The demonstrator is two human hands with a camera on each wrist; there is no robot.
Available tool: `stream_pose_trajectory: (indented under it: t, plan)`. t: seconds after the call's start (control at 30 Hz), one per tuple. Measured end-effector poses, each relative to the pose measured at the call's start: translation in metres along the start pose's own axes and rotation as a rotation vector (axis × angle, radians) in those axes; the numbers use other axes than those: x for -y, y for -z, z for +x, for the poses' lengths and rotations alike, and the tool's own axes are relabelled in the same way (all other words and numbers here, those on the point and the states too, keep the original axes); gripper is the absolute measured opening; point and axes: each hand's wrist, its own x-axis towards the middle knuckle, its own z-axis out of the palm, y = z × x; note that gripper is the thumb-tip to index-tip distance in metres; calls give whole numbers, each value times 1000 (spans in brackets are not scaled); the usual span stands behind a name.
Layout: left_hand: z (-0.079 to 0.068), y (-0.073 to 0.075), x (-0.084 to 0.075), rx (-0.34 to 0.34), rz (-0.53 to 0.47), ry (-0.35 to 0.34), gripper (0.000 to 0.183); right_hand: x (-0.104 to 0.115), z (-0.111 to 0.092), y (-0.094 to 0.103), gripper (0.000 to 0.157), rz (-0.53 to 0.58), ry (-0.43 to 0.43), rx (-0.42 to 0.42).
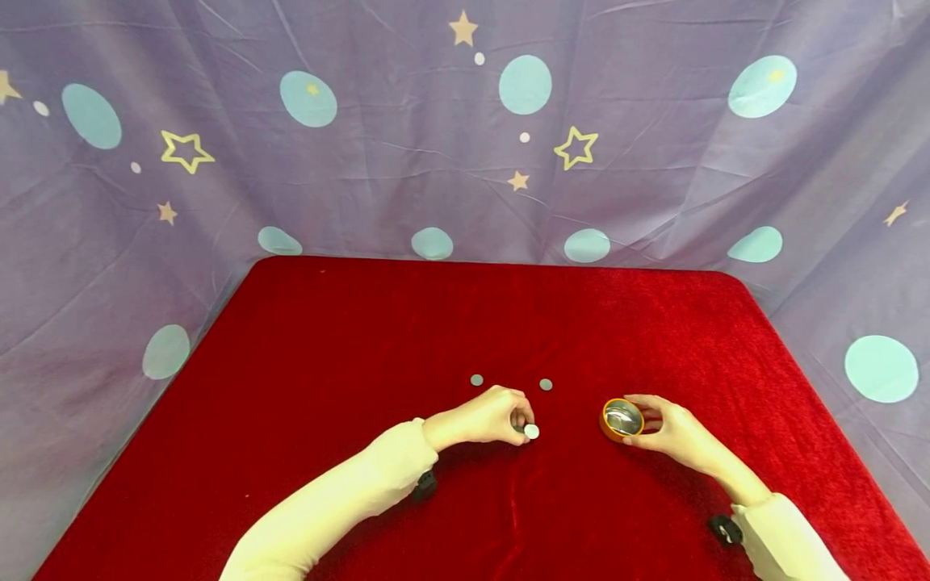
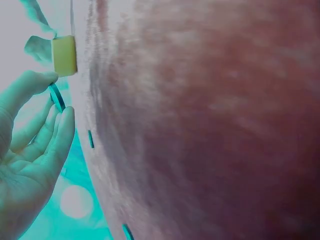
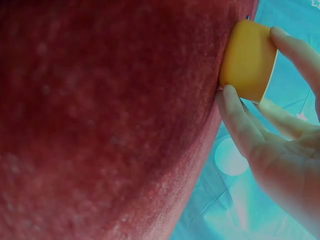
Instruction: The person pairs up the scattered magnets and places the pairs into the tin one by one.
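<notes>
My left hand pinches a round silvery coin between thumb and fingertips, held on edge in the left wrist view. To its right, my right hand grips a small round cup, orange-yellow outside with a shiny metallic inside. In the right wrist view the cup stands upright on the red cloth, thumb and fingers around its wall. A clear gap separates the held coin from the cup. Two more coins lie flat beyond the left hand: one coin farther left, another coin farther right.
A red velvety cloth covers the table under everything. Behind and at both sides hangs a purple curtain with stars and pale dots. Dark straps sit at both wrists, beneath pale sleeves.
</notes>
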Motion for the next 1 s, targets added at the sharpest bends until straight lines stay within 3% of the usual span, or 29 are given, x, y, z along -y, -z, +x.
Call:
stream_pose_trajectory:
  t: [0.47, 1.0]
  plan:
    - [33, 2, -17, -37, -14, -10, 15, 0, 0, 0, 52, 3, -12, 1]
    - [61, -11, -27, -84, -11, -38, 16, 0, 1, 3, 55, -16, -48, 26]
